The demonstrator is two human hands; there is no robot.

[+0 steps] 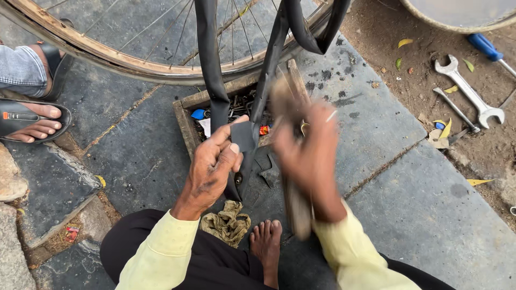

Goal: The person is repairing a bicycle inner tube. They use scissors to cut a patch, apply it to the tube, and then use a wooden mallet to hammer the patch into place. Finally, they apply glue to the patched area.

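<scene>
I am pinching a small dark rubber patch (243, 135) against the black inner tube (210, 64) with my left hand (212, 169), thumb and fingers closing tight around both, so that grip is fully closed on the patch and the tube behind it. The tube is hanging down from the bicycle wheel (134, 51) above, its two black strands dropping in front of me and meeting just under my left hand. My right hand (306, 156) is blurring with motion just beside the tube; it is wrapping around a long wooden-looking tool (296, 207) whose lower end is pointing back toward my knee, though the blur is keeping me from telling exactly what the tool is or how firmly that grip is closing.

Behind the tube a shallow wooden box (185, 121) of small metal parts is sitting on the grey stone paving (408, 204). A crumpled dirty rag (228, 223) is lying near my bare foot (267, 241). Off to the right, on the dirt, a double-ended spanner (468, 92), a thin metal tool (457, 110) and a blue-handled screwdriver (486, 47) are lying well apart from my hands. At the far left another person's sandalled feet (33, 119) are resting on the paving.
</scene>
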